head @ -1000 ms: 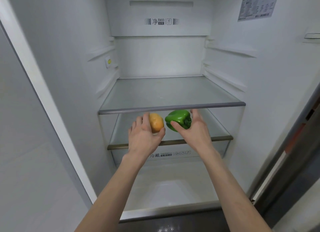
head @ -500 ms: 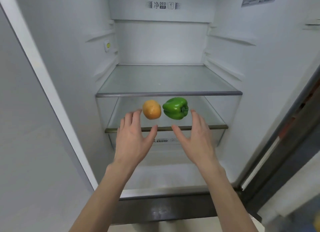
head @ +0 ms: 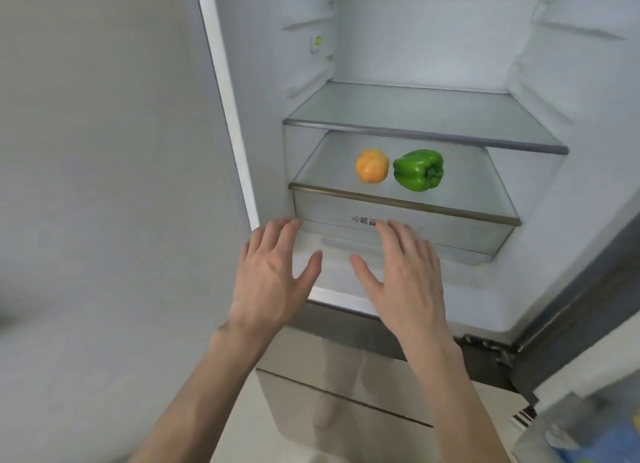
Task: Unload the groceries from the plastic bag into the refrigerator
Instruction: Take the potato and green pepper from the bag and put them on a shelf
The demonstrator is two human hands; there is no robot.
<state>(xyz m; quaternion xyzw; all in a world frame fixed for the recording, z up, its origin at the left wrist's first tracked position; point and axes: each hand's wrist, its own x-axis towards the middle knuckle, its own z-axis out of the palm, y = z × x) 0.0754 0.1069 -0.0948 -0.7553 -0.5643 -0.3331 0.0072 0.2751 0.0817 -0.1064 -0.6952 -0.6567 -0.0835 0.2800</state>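
An orange-yellow round fruit (head: 372, 165) and a green bell pepper (head: 419, 170) lie side by side on the lower glass shelf (head: 478, 189) of the open refrigerator. My left hand (head: 273, 279) and my right hand (head: 405, 275) hover in front of the fridge, below the shelf and near the crisper drawer front (head: 464, 232). Both hands have spread, straight fingers and hold nothing. At the bottom right edge a blurred pale shape with some blue (head: 571, 435) may be the plastic bag; I cannot tell for sure.
The upper glass shelf (head: 415, 116) is bare. A closed fridge door panel (head: 104, 185) fills the left side. The right door's dark edge (head: 588, 272) runs down the right. Closed lower drawers (head: 346, 393) sit below the open compartment.
Both hands let go of the fruit and the pepper and drew back out of the fridge. The view swung down and left, so the shelves now sit to the right.
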